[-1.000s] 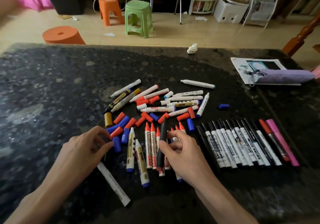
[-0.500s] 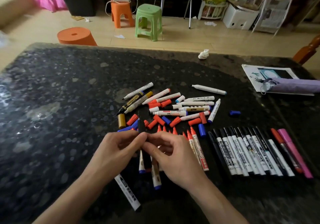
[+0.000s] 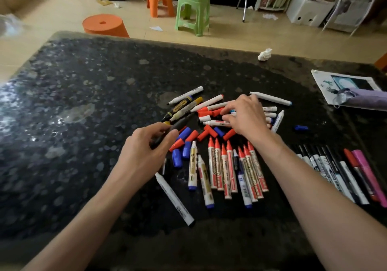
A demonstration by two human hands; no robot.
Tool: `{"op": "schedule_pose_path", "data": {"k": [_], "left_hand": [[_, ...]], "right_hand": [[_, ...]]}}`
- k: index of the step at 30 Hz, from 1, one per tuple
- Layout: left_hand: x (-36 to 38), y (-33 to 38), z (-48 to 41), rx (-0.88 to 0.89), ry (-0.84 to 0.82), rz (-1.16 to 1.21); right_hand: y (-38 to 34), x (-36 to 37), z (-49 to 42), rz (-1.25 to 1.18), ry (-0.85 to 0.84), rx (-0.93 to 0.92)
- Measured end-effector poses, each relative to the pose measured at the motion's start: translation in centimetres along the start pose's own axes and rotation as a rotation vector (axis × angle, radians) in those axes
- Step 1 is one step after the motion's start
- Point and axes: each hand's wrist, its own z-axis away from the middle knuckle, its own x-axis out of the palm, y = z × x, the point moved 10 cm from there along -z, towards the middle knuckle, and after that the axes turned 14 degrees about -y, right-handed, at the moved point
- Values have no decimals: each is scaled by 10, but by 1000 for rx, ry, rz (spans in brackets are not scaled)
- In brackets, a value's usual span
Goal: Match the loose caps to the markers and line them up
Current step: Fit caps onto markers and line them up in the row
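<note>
My left hand [image 3: 146, 147] is gripping a black marker [image 3: 180, 125], fingers curled round it, just left of the loose caps [image 3: 206, 133]. My right hand [image 3: 247, 117] is hovering with bent fingers over the far white markers [image 3: 209, 102]; I can't tell if it's pinching any.

We see a left hand [image 3: 144, 151] and a right hand [image 3: 248, 117], both with long, slim fingers [image 3: 232, 103]. The arms [image 3: 83, 218] are bare (all the way down to where our view ends).
</note>
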Motion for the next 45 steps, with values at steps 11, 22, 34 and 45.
{"op": "schedule_pose_path", "data": {"k": [11,22,34,45], "left_hand": [[5,2,-2,10,-117,-65],[24,10,-3,80,-168,-57],[34,22,-3,148,-222,-122],[33,41,4,257,-159,-215]], "right_hand": [[-3,-17,29,-382,-51,-124],[-9,-5,128,-964,-73,-255],[-21,-3,131,-895,-50,-339],[-27,-4,142,-1032,-44,-401]]}}
